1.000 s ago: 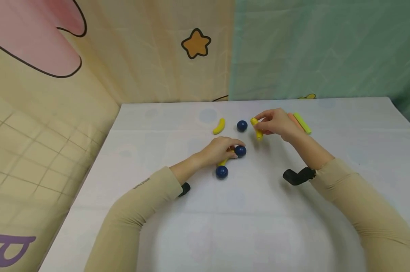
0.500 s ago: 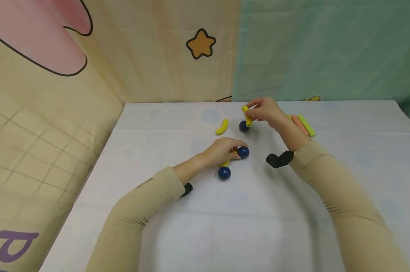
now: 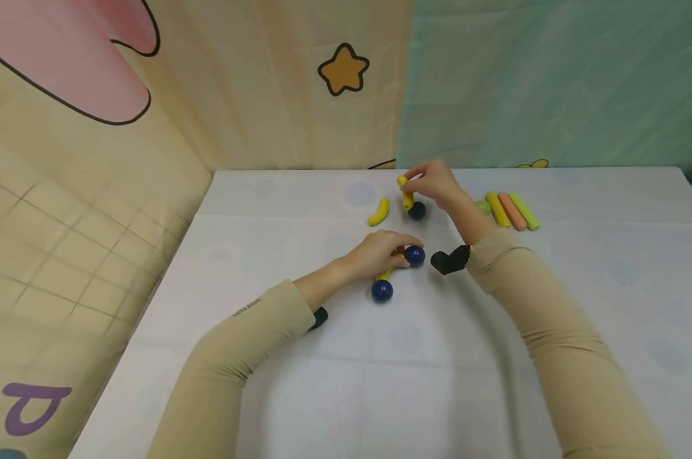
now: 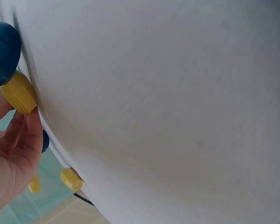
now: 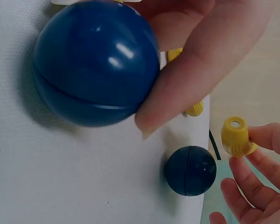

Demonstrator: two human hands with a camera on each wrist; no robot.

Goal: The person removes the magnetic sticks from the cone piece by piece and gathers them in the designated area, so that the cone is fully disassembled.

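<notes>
My left hand (image 3: pixel 376 252) grips a dark blue ball (image 3: pixel 415 255) between its fingers and thumb. A short yellow stick (image 4: pixel 18 93) joins that ball to a second blue ball (image 3: pixel 382 291) nearer me, partly hidden by the fingers. My right hand (image 3: pixel 434 181), further back, pinches a curved yellow stick (image 3: pixel 406 193) raised above the table. Its end shows a small silvery disc in the right wrist view. Just below that stick, a third blue ball (image 3: pixel 417 211) rests on the table. To its left lies another curved yellow stick (image 3: pixel 378 211).
Right of the right forearm lie a yellow stick (image 3: pixel 497 209), an orange stick (image 3: pixel 513 211) and a lime-green stick (image 3: pixel 524 211), side by side, with a green ball (image 3: pixel 483 206) beside them. A white cloth covers the table (image 3: pixel 346 395); printed curtains (image 3: pixel 266 83) hang behind it.
My right hand has carried the curved yellow stick leftward and back, over the rear blue ball. My left hand keeps its grip on the joined balls. The view has shifted slightly.
</notes>
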